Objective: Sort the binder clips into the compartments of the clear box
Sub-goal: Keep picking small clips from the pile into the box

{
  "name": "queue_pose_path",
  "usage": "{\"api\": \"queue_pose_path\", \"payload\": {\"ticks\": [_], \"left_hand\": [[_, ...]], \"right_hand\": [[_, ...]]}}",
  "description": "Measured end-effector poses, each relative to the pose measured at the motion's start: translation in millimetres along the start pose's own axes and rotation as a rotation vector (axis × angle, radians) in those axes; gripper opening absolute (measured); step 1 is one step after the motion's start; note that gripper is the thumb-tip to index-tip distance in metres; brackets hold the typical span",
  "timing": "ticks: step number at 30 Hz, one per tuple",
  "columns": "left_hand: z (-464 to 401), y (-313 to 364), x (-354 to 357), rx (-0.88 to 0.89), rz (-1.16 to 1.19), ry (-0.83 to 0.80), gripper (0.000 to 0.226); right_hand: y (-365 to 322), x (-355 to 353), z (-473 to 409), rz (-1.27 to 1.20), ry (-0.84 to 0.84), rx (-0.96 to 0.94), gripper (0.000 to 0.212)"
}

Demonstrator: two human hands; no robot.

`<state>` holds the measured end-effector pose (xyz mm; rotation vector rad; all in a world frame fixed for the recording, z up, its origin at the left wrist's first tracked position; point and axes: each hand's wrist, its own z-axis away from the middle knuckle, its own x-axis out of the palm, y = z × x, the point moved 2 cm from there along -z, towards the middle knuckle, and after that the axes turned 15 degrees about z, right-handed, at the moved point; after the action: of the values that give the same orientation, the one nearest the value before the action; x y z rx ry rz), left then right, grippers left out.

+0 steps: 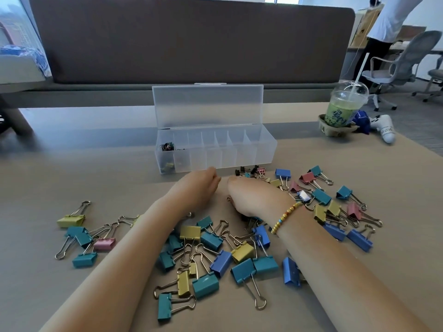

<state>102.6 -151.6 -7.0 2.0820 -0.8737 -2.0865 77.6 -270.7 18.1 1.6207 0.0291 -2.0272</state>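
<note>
From the head view, the clear box stood open on the tan surface, lid upright, a few small clips in its leftmost compartment. Both hands hovered just in front of its near wall: the left hand with fingers curled downward, the right hand likewise curled; I could not tell what either held. Coloured binder clips lay scattered beneath and beside both forearms. A lidded drink cup sat near the far right edge.

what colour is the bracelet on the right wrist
Gold beads with a few blue and orange ones, on the bracelet; the head view shows it.
</note>
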Motion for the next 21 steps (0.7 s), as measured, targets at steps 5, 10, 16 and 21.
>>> {"api": "queue_pose_path", "payload": {"ticks": [5, 10, 16, 21], "left_hand": [[-1.2, 7.1, -6.6, -0.231, 0.957, 0.143, 0.025], [1.5, 7.3, -4.7, -0.44, 1.689, 0.128, 0.026], [2.3, 9.0, -10.8, -0.46, 1.803, 0.17, 0.024], [-3.8, 12.4, -12.6, -0.423, 1.703, 0.247, 0.022]], "right_hand": [[-1.0, -0.7, -0.4, 0.001, 0.07, -0.019, 0.029], [5.0, 5.9, -6.4, -0.022, 0.137, 0.018, 0.027], [35.0, 0.5, -10.5, -0.595, 0.235, 0.077, 0.014], [61.4, 12.0, -12.6, -1.765, 0.235, 0.113, 0.023]]}}
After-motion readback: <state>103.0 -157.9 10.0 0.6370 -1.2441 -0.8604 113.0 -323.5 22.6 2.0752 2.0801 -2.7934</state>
